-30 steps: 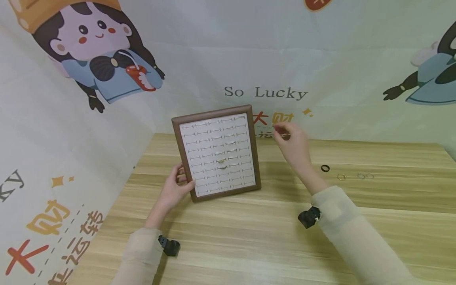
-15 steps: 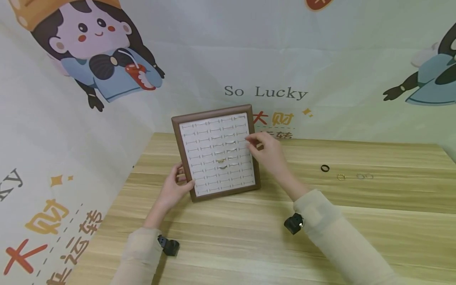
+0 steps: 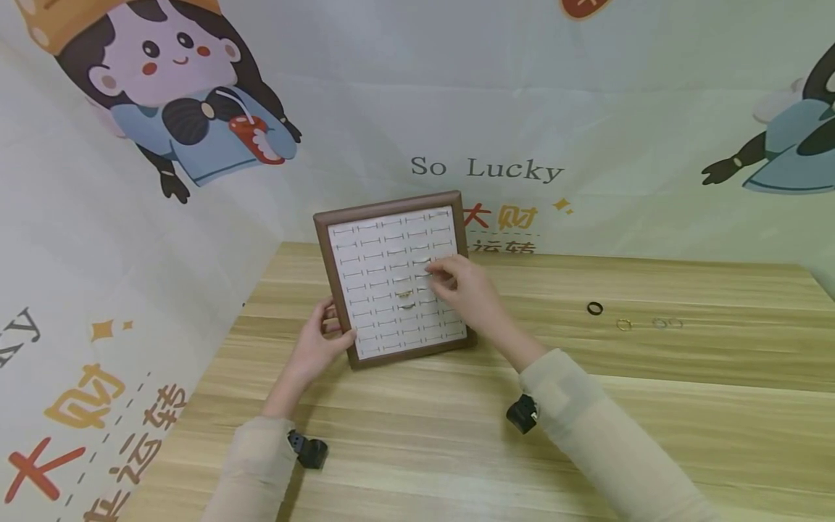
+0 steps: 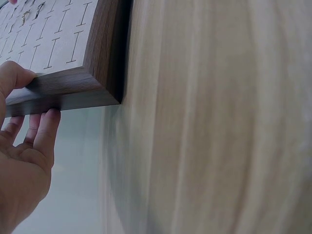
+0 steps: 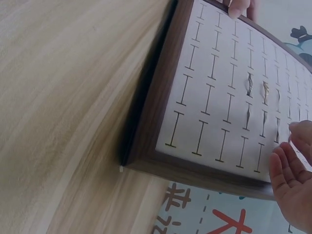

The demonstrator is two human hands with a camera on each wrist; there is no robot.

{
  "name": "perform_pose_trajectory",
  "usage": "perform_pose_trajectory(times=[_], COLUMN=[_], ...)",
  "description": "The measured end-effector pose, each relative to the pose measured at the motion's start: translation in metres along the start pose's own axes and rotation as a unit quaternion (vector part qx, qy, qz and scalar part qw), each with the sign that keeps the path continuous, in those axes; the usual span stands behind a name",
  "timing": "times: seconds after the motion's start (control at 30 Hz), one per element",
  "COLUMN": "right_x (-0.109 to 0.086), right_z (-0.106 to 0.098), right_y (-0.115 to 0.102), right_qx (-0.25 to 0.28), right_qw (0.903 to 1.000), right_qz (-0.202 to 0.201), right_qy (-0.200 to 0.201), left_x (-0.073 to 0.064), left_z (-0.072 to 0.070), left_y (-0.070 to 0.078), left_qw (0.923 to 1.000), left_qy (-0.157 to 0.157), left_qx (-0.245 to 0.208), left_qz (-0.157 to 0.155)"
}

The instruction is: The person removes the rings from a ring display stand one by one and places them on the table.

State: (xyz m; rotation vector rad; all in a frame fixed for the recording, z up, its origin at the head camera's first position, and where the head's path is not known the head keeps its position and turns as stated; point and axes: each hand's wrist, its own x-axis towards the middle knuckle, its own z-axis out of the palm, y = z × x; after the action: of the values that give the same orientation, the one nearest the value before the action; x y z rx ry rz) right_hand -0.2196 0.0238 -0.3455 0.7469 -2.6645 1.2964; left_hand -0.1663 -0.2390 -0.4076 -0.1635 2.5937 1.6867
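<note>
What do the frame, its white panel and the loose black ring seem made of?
Frame: likely wood or wood-look veneer, dark brown, by its grain streaks. White panel: perhaps fabric over foam, matte, with cut slits. Black ring: metal or plastic, too small to tell.

A pale, cartoon-printed backdrop (image 3: 404, 94) rises behind the light wood-grained tabletop (image 3: 417, 442).

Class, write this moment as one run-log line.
left hand: grips ring board; right hand: at slots, hold unclear; four loose rings: on table
</note>
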Motion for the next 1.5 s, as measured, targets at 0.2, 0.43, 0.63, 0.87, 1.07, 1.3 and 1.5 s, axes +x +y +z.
perform_pose_trajectory(times=[0.2, 0.43, 0.63, 0.87, 1.07, 1.3, 1.5], right_x=[0.0, -0.002, -0.003, -0.003, -0.003, -0.003, -0.002], right_z=[0.004, 0.007, 0.011, 0.012, 0.013, 0.012, 0.012], right_y=[0.0, -0.001, 0.0, 0.0, 0.002, 0.001, 0.002], right_qx=[-0.01, -0.015, -0.018, -0.034, -0.04, -0.033, -0.03], right_qw=[0.9998, 0.9992, 0.9988, 0.9979, 0.9975, 0.9977, 0.9976], right_qz=[0.008, 0.013, 0.011, 0.0, -0.008, -0.006, 0.0], right_qy=[-0.018, -0.035, -0.045, -0.054, -0.058, -0.059, -0.062], left_x=[0.0, -0.003, -0.003, -0.001, 0.001, 0.001, 0.0], left_z=[0.0, 0.0, 0.0, 0.0, 0.0, 0.0, 0.001], left_y=[0.0, 0.001, 0.001, 0.0, -0.001, -0.001, 0.001], left_qw=[1.0, 1.0, 1.0, 1.0, 1.0, 1.0, 1.0], left_qy=[-0.002, -0.002, -0.001, 0.0, 0.001, 0.001, 0.002], left_qx=[0.003, 0.0, 0.004, 0.003, 0.007, 0.007, 0.003], left_qz=[-0.001, 0.001, 0.0, 0.003, 0.003, 0.004, 0.003])
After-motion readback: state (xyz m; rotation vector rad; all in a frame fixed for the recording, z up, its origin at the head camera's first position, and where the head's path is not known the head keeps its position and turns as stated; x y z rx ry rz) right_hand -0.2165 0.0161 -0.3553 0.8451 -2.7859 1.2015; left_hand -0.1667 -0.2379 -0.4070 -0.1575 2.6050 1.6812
